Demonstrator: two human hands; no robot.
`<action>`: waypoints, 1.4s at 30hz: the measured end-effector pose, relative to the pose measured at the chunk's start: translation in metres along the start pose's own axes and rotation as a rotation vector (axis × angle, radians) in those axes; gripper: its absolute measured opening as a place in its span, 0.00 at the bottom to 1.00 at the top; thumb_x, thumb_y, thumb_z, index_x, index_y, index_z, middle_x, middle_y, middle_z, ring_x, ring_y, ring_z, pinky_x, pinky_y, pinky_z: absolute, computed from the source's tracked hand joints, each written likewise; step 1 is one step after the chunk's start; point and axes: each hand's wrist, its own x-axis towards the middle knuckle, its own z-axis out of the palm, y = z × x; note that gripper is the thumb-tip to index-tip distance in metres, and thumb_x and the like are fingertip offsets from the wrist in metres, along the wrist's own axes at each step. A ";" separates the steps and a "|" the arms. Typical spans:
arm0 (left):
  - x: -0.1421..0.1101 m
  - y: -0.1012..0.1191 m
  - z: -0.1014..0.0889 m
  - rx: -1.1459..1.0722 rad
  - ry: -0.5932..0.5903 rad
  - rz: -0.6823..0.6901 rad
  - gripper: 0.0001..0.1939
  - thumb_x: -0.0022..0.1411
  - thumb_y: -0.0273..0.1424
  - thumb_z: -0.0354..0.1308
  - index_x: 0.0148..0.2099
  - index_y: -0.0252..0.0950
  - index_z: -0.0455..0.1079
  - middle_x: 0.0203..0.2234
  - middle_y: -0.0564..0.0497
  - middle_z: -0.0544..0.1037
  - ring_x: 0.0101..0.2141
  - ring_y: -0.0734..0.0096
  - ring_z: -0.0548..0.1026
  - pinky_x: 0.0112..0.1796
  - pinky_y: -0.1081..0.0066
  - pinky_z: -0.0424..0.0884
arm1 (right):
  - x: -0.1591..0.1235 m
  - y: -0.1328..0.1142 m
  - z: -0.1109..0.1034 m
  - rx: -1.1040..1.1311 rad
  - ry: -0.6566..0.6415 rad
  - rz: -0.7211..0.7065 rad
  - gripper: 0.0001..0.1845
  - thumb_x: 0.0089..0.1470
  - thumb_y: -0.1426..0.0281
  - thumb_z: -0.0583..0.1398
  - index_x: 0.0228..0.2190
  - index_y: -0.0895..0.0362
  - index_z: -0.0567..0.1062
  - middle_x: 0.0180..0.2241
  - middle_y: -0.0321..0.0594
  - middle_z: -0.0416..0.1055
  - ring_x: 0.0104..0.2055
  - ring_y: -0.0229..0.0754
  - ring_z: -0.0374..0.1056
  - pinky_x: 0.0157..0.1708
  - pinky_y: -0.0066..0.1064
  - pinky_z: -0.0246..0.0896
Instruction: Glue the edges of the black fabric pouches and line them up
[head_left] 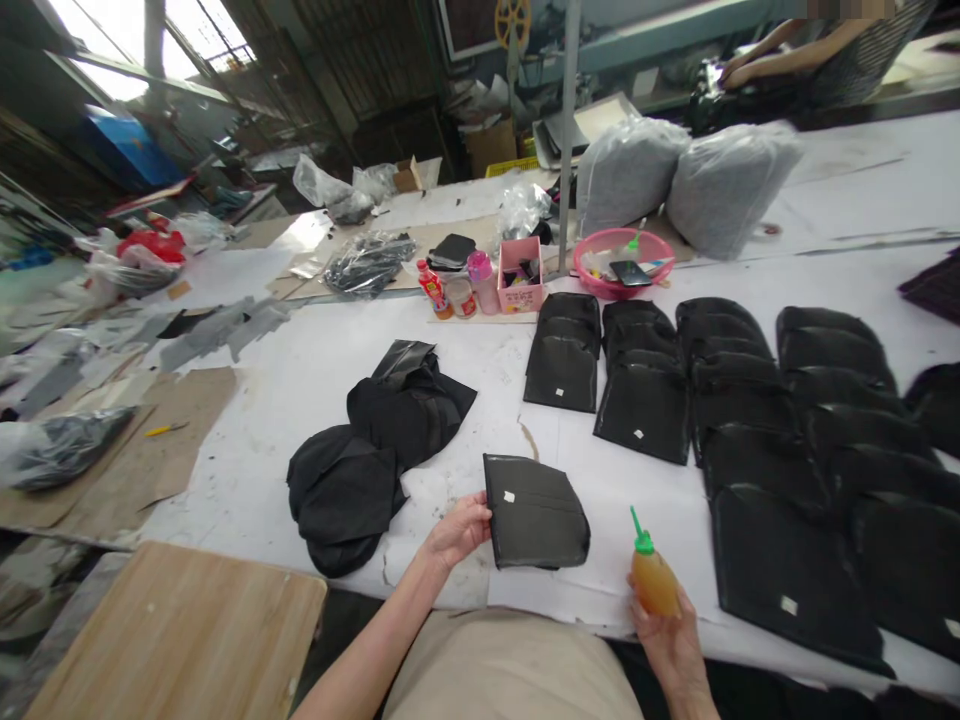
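A black fabric piece (534, 512) with a small white tag lies flat near the table's front edge. My left hand (457, 532) grips its left edge, fingers curled round it. My right hand (670, 640) holds an upright squeeze bottle (651, 575) of amber liquid with a green nozzle, just right of that piece. A loose heap of black fabric pieces (379, 440) lies to the left of my left hand.
Rows of overlapping black pieces (757, 420) cover the white table (300, 380) at right. Behind stand a pink box (520, 275), small bottles (457, 290), a pink basin (622, 262) and grey bags (675, 175). A wooden board (172, 630) sits front left. Another person's arm (780, 50) is far back.
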 end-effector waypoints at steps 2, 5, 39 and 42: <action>0.003 0.025 0.006 0.024 -0.004 0.077 0.21 0.42 0.32 0.70 0.42 0.37 0.76 0.37 0.44 0.81 0.36 0.62 0.80 0.39 0.66 0.74 | -0.001 0.001 0.000 0.003 0.002 -0.002 0.27 0.40 0.56 0.74 0.43 0.50 0.80 0.40 0.37 0.82 0.38 0.44 0.79 0.27 0.27 0.75; 0.017 0.075 0.017 0.090 0.037 0.216 0.20 0.44 0.35 0.68 0.42 0.37 0.74 0.37 0.43 0.81 0.41 0.55 0.80 0.41 0.62 0.76 | -0.004 0.002 0.003 0.004 0.014 -0.018 0.25 0.43 0.56 0.72 0.43 0.49 0.80 0.42 0.36 0.81 0.39 0.43 0.79 0.26 0.27 0.75; 0.251 0.141 -0.010 0.284 0.560 0.343 0.09 0.55 0.19 0.64 0.36 0.34 0.68 0.28 0.48 0.76 0.35 0.65 0.80 0.42 0.64 0.78 | 0.001 0.001 0.005 -0.056 0.137 -0.014 0.27 0.41 0.52 0.72 0.44 0.45 0.80 0.41 0.36 0.81 0.37 0.46 0.78 0.22 0.29 0.70; 0.215 0.129 -0.033 0.597 0.611 0.479 0.12 0.53 0.17 0.63 0.38 0.36 0.71 0.42 0.44 0.77 0.54 0.60 0.73 0.56 0.60 0.69 | 0.003 0.001 0.004 -0.064 0.144 -0.008 0.28 0.37 0.52 0.73 0.43 0.45 0.80 0.40 0.36 0.80 0.37 0.47 0.77 0.22 0.30 0.70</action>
